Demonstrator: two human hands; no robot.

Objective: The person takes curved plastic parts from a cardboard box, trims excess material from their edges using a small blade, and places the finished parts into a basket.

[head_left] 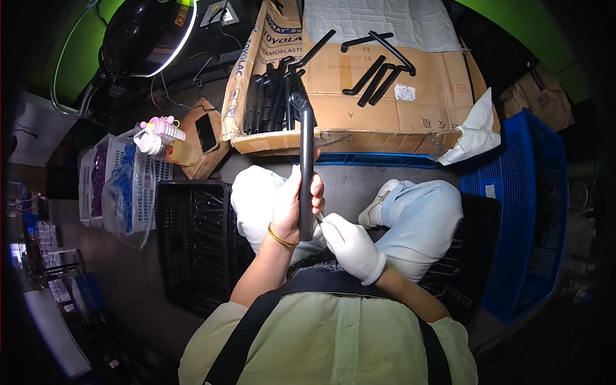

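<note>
My left hand (287, 206), bare and with a yellow bangle at the wrist, is wrapped round a long black handle (307, 163). The handle stands nearly upright in front of me, its bent, jointed end at the top. Just right of its lower end is my right hand (351, 247) in a white knit glove, its fingers pinched together. A thin, pale tip shows at those fingers, too small to name. Similar black handles (374, 80) lie on the cardboard, and several more (269, 96) are bunched in the open box (234, 96) beyond my left hand.
Left of my legs stands a black crate (224, 192) with dark parts inside. Tall blue crates (513, 212) are at the right. A phone (206, 133) and a pink-lidded bottle (163, 131) are at the left, below a lit lamp (144, 38).
</note>
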